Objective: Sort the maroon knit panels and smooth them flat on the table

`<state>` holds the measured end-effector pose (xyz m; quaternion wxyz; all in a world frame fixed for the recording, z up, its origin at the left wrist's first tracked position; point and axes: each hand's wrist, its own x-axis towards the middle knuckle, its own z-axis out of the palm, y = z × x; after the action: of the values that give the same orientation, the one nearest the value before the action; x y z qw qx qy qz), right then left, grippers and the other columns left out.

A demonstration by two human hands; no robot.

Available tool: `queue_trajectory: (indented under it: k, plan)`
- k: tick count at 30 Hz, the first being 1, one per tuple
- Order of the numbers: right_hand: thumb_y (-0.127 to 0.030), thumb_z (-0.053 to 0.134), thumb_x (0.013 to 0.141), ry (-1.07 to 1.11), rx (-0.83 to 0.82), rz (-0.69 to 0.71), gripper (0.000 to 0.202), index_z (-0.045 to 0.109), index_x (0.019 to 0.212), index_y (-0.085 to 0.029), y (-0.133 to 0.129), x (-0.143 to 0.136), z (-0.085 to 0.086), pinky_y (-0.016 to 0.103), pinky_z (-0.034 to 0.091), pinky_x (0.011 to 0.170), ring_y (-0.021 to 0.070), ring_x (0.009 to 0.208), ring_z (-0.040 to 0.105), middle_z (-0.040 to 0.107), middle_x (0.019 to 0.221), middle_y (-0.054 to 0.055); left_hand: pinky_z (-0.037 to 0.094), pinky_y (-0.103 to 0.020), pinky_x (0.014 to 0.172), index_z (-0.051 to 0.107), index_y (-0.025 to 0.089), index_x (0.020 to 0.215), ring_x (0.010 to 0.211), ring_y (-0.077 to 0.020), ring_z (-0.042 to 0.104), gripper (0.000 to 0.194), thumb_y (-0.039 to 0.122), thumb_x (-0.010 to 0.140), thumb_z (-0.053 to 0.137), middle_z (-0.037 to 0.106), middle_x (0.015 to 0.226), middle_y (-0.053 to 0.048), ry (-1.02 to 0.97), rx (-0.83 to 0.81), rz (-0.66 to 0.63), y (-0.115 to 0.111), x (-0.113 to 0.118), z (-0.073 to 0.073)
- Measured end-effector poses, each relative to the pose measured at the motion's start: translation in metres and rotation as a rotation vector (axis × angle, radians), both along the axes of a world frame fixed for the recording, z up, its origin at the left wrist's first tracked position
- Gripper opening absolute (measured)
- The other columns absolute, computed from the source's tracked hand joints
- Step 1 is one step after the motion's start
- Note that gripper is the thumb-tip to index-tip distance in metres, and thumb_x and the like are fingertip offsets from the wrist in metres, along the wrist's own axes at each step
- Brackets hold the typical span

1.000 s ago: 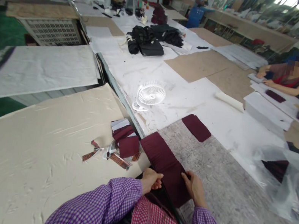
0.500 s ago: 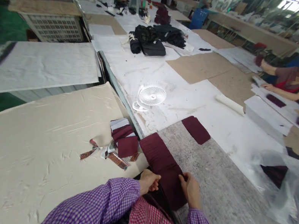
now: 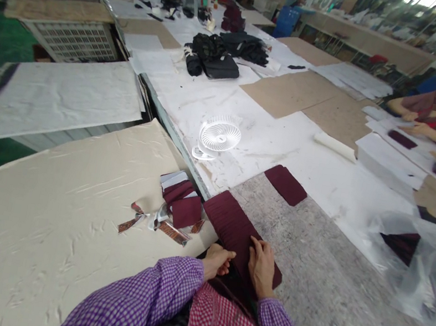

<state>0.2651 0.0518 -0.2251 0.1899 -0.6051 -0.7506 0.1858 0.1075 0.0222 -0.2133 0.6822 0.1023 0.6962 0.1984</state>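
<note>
From the head view, the left hand point(image 3: 217, 260) pinches the near edge of the maroon fabric stack point(image 3: 238, 228), while the right hand point(image 3: 261, 266) lies flat on top just beside it. The near end seems to overhang the table edge, so an uneven pull could skew the layers toward the small maroon pieces point(image 3: 182, 203) left of the left hand

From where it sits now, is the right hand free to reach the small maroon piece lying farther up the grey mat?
Probably yes. The right hand lies flat on the long maroon fabric, and only bare grey mat separates it from the small maroon piece, though it looks like a long stretch.

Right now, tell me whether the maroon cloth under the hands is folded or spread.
Folded: the maroon cloth lies as a narrow, thick, straight-edged strip.
</note>
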Motion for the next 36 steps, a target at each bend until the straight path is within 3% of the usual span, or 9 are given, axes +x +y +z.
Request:
queue_trajectory:
  k: [5,10,20,26,32,36]
  plan:
    - [-0.027,0.042,0.084,0.120,-0.102,0.027,0.035,0.061,0.112,-0.019,0.012,0.012,-0.002,0.038,0.051,0.079,0.0212,0.084,0.060,0.062,0.090,0.008,0.036,-0.021,0.039,0.051,0.014,0.063,0.036,-0.0086,0.048,0.028,0.033,0.078,0.065,0.052,0.048,0.002,-0.020,0.041,-0.020,-0.003,-0.002,-0.003]
    - [-0.033,0.044,0.085,0.177,-0.137,0.026,0.034,0.061,0.110,-0.019,0.001,0.021,0.009,0.039,0.050,0.085,0.0218,0.094,0.061,0.064,0.102,0.010,0.036,-0.022,0.039,0.054,0.014,0.068,0.036,-0.0087,0.048,0.029,0.038,0.078,0.066,0.054,0.051,0.002,-0.090,0.030,-0.051,-0.009,-0.008,0.002]
    - [-0.035,0.041,0.087,0.185,-0.128,-0.052,0.031,0.065,0.096,-0.018,-0.032,0.041,0.013,0.041,0.048,0.084,0.0242,0.091,0.061,0.066,0.096,0.011,0.037,-0.021,0.040,0.061,0.011,0.071,0.038,-0.0093,0.052,0.007,0.014,0.075,0.066,0.060,0.055,-0.002,-0.221,-0.009,-0.122,-0.020,-0.005,0.015]
    - [-0.031,0.043,0.087,0.200,-0.125,-0.011,0.028,0.066,0.097,-0.018,-0.035,0.033,0.014,0.039,0.047,0.086,0.0233,0.094,0.059,0.064,0.098,0.011,0.031,-0.020,0.035,0.061,0.011,0.075,0.033,-0.0073,0.047,0.007,0.016,0.079,0.058,0.058,0.055,0.000,-0.099,0.089,-0.108,-0.021,-0.002,0.017]
    - [-0.026,0.047,0.082,0.195,-0.137,-0.008,0.023,0.066,0.094,-0.019,-0.031,0.032,0.005,0.040,0.048,0.083,0.0234,0.090,0.059,0.061,0.094,0.010,0.024,-0.017,0.033,0.057,0.016,0.104,0.032,-0.0053,0.042,0.021,0.021,0.084,0.050,0.052,0.049,0.007,0.076,0.300,-0.094,-0.012,-0.009,0.024]
    - [-0.025,0.047,0.081,0.197,-0.134,-0.003,0.023,0.065,0.095,-0.019,-0.030,0.034,0.000,0.038,0.047,0.084,0.0227,0.091,0.058,0.060,0.095,0.009,0.023,-0.017,0.032,0.057,0.016,0.106,0.030,-0.0056,0.041,0.026,0.020,0.081,0.054,0.052,0.046,0.008,0.078,0.325,-0.140,-0.010,-0.007,0.022]
